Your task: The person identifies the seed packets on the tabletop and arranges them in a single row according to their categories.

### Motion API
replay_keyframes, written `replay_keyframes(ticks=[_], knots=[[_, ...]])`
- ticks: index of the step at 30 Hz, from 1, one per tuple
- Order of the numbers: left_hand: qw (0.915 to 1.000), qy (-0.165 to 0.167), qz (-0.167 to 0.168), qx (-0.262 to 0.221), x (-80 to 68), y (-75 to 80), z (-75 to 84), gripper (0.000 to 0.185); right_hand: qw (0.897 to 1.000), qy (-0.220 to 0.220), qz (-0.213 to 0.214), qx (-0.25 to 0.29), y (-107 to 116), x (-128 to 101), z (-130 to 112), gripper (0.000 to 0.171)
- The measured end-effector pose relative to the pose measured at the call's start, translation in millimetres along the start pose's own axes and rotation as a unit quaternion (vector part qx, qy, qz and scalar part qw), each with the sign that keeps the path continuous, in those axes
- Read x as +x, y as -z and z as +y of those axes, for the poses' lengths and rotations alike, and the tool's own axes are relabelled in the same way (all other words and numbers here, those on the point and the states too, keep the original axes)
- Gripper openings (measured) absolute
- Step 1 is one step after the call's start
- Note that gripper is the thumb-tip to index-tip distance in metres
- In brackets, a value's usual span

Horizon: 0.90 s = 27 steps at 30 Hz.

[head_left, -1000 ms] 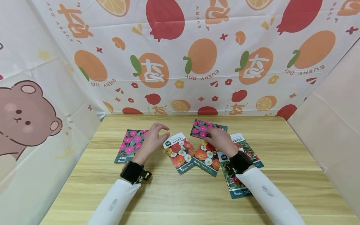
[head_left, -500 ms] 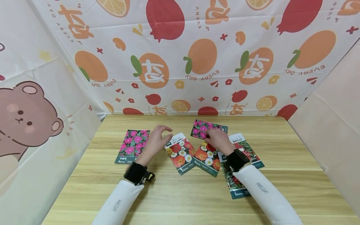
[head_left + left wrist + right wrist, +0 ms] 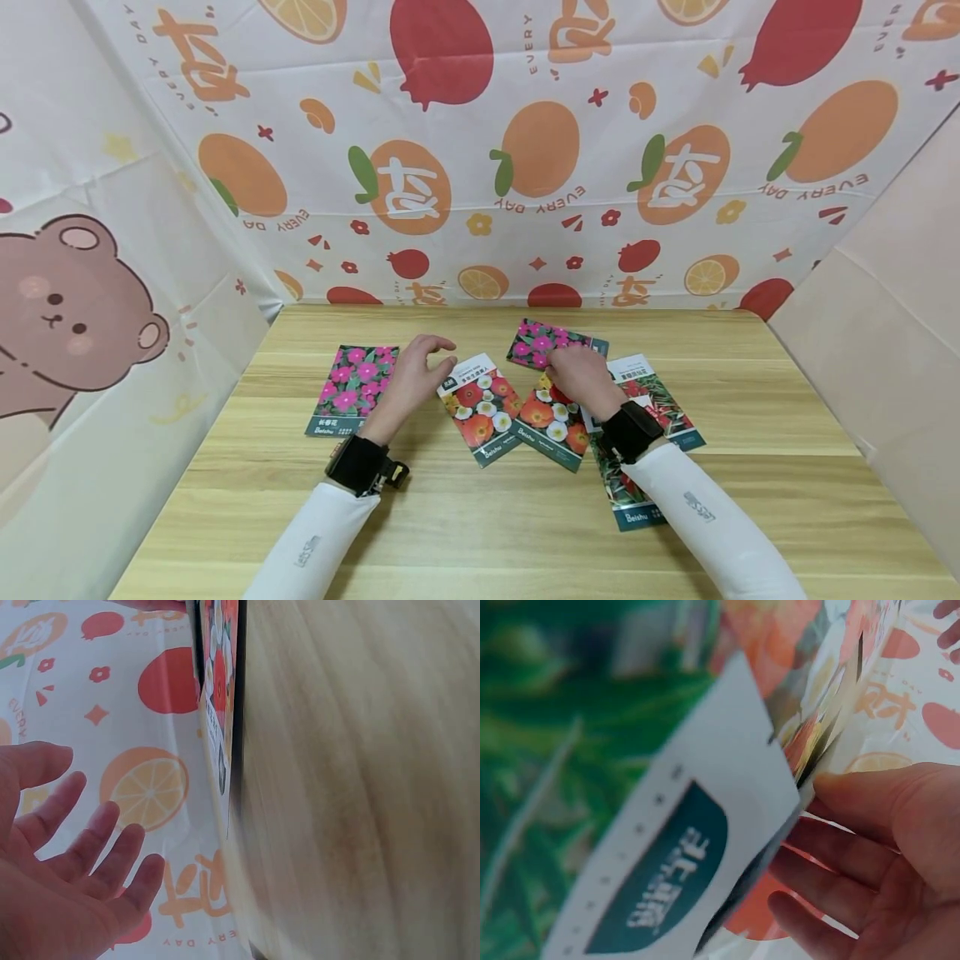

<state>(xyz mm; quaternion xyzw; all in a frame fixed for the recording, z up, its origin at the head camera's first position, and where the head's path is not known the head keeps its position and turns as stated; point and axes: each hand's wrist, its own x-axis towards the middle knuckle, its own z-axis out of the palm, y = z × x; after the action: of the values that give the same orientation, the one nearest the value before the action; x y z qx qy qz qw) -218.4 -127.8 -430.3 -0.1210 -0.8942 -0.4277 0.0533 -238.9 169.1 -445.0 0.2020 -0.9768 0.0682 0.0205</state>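
Observation:
My left hand (image 3: 415, 375) hovers between two flower seed packets, its fingers bent apart from the thumb. The left wrist view shows nothing in that hand (image 3: 67, 870). To its left lies a pink-flower packet (image 3: 352, 379); to its right, a poppy packet (image 3: 480, 408). My right hand (image 3: 583, 377), fingers curled, is over the lower edge of another pink-flower packet (image 3: 536, 342) and the top of a second poppy packet (image 3: 555, 417). In the right wrist view, its thumb (image 3: 855, 791) is close to a packet edge; whether it pinches anything is hidden.
Two overlapping packets with red flowers and green leaves lie at the right: one farther back (image 3: 667, 404), one nearer (image 3: 626, 500), partly under my right wrist. The wooden table (image 3: 465, 533) meets a fruit-print cloth (image 3: 480, 225) at the back.
My left hand has shifted slightly right since the first frame. My right hand has stayed at the same spot, its fingers curling a little more over the packets. The packets have hardly moved.

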Motion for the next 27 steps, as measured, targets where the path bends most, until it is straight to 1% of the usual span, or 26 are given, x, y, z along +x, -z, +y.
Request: replay_keyframes(ticks=[4, 7, 11, 14, 18, 22, 25, 27], knots=[[1.0000, -0.001, 0.008, 0.003, -1.1, 3.1, 0.7, 0.026, 0.999, 0.010, 0.028, -0.020, 1, -4, -4, 0.019], [0.9999, -0.005, 0.014, -0.001, -1.1, 4.6, 1.1, 0.025, 0.998, 0.012, 0.052, -0.024, 2, -5, -6, 0.022], [0.9994, -0.018, 0.029, -0.009, -0.9, 5.5, 2.1, 0.022, 0.995, 0.023, 0.096, -0.033, 6, -2, -8, 0.021], [0.9987, -0.027, 0.041, -0.015, -1.2, 5.7, 2.4, 0.019, 0.990, 0.030, 0.134, -0.037, 7, 0, -10, 0.019], [0.9979, -0.029, 0.052, -0.026, -1.0, 5.5, 3.0, 0.020, 0.980, 0.039, 0.192, -0.042, 7, 0, -10, 0.019], [0.9968, -0.025, 0.064, -0.040, -0.4, 4.7, 5.0, 0.021, 0.965, 0.061, 0.253, -0.044, 9, -1, -12, 0.019], [0.9964, -0.021, 0.066, -0.050, -0.9, 4.2, 7.8, 0.022, 0.954, 0.077, 0.285, -0.045, 13, -3, -15, 0.016], [0.9965, -0.017, 0.061, -0.055, -2.0, 4.2, 10.0, 0.023, 0.949, 0.082, 0.299, -0.051, 16, -3, -16, 0.014]])
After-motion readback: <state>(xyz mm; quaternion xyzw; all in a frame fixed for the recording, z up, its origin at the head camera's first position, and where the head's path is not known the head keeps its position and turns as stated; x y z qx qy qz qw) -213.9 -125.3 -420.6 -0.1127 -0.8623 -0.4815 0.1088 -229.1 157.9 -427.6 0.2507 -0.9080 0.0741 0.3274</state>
